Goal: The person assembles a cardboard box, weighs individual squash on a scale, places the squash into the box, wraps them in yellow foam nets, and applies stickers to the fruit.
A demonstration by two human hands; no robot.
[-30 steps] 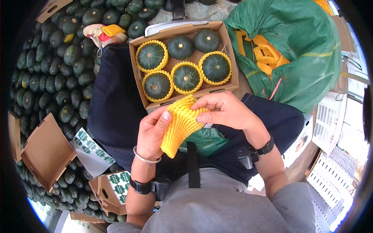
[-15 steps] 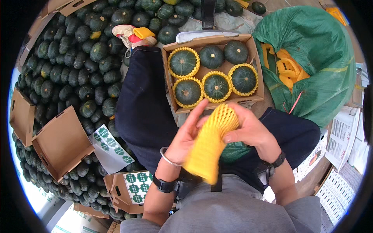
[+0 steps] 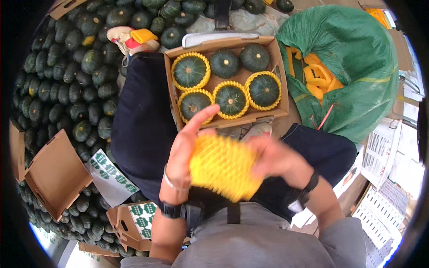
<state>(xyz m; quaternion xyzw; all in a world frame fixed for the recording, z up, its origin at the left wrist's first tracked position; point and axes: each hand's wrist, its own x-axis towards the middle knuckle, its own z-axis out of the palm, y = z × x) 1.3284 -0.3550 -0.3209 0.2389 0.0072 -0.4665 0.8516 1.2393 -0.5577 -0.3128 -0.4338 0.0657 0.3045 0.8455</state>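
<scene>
A yellow foam net sleeve point(image 3: 223, 167) stretches between my two hands above my lap, its mesh blurred by motion. My left hand point(image 3: 181, 149) grips its left end, forefinger pointing up towards the box. At the other end is my right hand point(image 3: 277, 158), smeared by movement, with its fingers against the mesh. Just beyond, an open cardboard box point(image 3: 259, 117) holds several dark green squashes. A back squash point(image 3: 225, 63) and its right neighbour point(image 3: 254, 58) are bare; the others, such as the front middle squash point(image 3: 230, 100), wear yellow foam nets.
To the right stands a green sack point(image 3: 357, 49) with yellow foam nets point(image 3: 319, 76) inside. A large pile of squashes point(image 3: 67, 85) fills the left. An open carton point(image 3: 58, 174), a sticker sheet point(image 3: 111, 174) and a small carton with stickers point(image 3: 118, 219) lie at lower left.
The foam net sleeve has gone from a narrow, upright tube to a wider, stretched shape between my hands. The whole view has shifted, so the box appears further left.
</scene>
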